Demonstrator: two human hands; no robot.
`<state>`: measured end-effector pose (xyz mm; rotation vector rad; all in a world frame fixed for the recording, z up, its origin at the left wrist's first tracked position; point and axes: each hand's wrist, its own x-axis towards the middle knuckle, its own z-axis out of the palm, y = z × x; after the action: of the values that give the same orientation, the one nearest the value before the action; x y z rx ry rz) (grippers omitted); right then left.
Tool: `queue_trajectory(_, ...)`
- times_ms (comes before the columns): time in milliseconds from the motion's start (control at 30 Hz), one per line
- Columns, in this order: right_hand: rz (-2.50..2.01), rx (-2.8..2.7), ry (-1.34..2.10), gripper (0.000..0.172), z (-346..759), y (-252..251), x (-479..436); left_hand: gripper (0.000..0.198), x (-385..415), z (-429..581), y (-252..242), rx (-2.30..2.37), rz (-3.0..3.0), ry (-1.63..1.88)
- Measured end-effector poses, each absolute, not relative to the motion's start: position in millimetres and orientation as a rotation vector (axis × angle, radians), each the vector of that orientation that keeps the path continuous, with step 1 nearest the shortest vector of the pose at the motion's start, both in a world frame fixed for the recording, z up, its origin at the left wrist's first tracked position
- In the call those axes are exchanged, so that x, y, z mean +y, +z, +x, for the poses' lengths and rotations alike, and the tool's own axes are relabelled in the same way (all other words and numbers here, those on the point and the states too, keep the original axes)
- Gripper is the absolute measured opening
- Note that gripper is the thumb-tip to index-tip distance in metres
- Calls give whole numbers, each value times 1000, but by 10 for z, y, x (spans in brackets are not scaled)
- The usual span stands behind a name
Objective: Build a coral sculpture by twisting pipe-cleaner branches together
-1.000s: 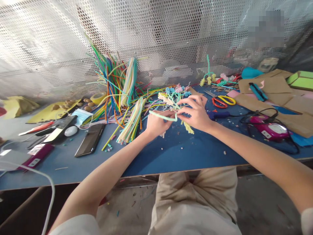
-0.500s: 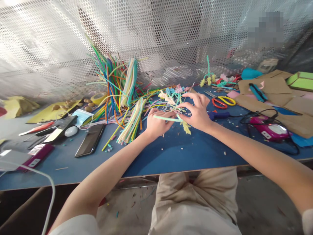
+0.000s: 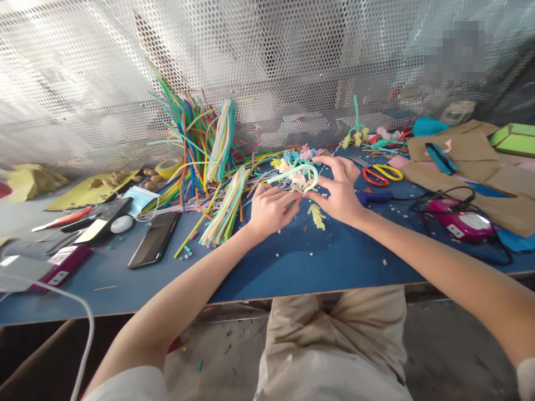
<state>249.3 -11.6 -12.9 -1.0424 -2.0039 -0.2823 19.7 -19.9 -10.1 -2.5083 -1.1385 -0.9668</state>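
A pale green pipe cleaner arches above my fingertips, its free end pointing left and its curved end meeting them. My right hand pinches that curved end between thumb and fingers. From the left, my left hand is closed, its fingertips meeting the right thumb at the same spot; exactly what it grips is hidden. A yellow leaf-shaped pipe cleaner piece shows just below the fingers. Behind the hands are blue pipe cleaner flowers and pink ones.
Bundled pipe cleaners lie left of my hands, with a phone farther left. Red-and-yellow-handled scissors, a blue glue gun and a corded pink device are at right. A perforated metal screen stands behind the table.
The pale green pipe cleaner has swung up from lying across my left hand into an arch above the fingers. Both hands stay in nearly the same place.
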Motion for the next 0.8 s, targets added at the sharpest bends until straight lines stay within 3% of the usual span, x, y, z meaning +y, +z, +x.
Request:
queue_trajectory(133, -1015, -1967, -322, 17, 2487, -103, -155, 26, -224, 222, -88, -1135, -2525, -1062)
queue_trajectory(467, -958, -1956, -475, 19, 2505, -97, -127, 23, -171, 262, -129, -1333, -2667, -1392)
queue_trajectory(800, -900, -1884, -541, 20, 2482, -93, -161, 24, -189, 273, -128, -1297, -2670, -1367)
